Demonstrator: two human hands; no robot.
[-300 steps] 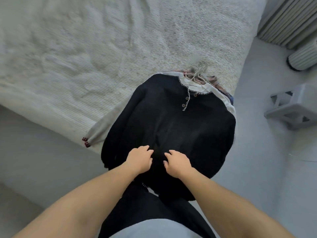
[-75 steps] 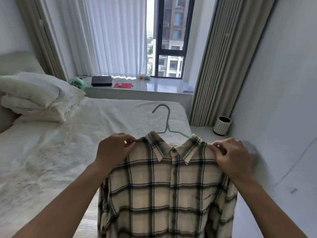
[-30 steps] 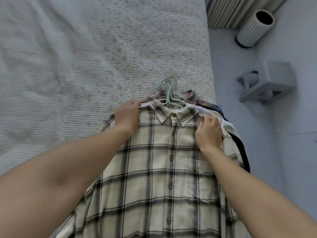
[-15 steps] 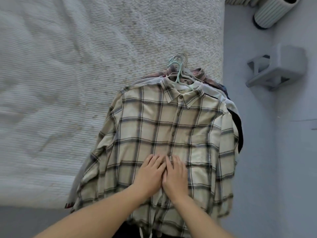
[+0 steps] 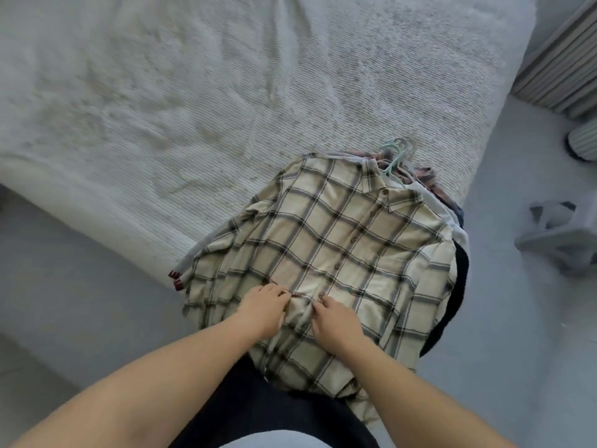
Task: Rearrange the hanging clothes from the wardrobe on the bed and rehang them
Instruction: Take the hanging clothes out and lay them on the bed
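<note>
The plaid shirt (image 5: 336,253) lies atop the pile of clothes at the corner of the bed (image 5: 193,92), its hanger (image 5: 395,156) far beyond the fingertips. Left hand (image 5: 263,307) and right hand (image 5: 336,323) each pinch the button placket between curled fingers; pull the cloth gently outward to flatten the bunched fold between them.

I stand on pale grey floor (image 5: 80,286) beside my white ribbed bed (image 5: 193,92); pleated curtain (image 5: 562,69) and a grey stool (image 5: 562,234) sit right.
</note>
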